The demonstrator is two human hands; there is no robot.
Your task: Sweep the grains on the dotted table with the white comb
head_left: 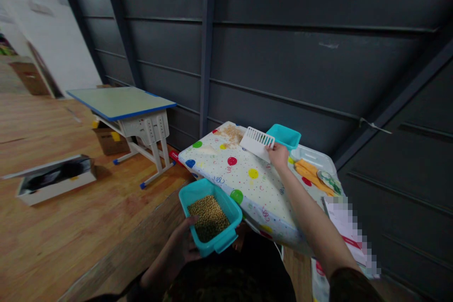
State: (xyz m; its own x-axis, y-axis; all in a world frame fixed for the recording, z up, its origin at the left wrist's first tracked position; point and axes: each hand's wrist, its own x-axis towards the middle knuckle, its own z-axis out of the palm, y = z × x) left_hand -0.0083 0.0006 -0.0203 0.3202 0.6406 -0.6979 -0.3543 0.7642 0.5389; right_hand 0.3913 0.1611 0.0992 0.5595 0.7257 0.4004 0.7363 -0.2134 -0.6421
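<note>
My left hand (184,243) grips a teal plastic container (226,207) from below, holding it just off the near left edge of the table. The container is partly filled with small tan beans (208,219). My right hand (278,155) reaches out over the table and holds a white slotted scoop (257,142) by its near edge. The scoop hovers near a loose pile of beans and husks (231,133) on the spotted tablecloth (244,177). A second teal container (283,135) sits just behind the scoop.
A white tray (313,156), an orange cloth (309,172) and papers (345,226) lie at the table's right. A blue-edged desk (120,102) stands to the left on the wooden floor, with an open box (53,180) near it. A dark panelled wall runs behind.
</note>
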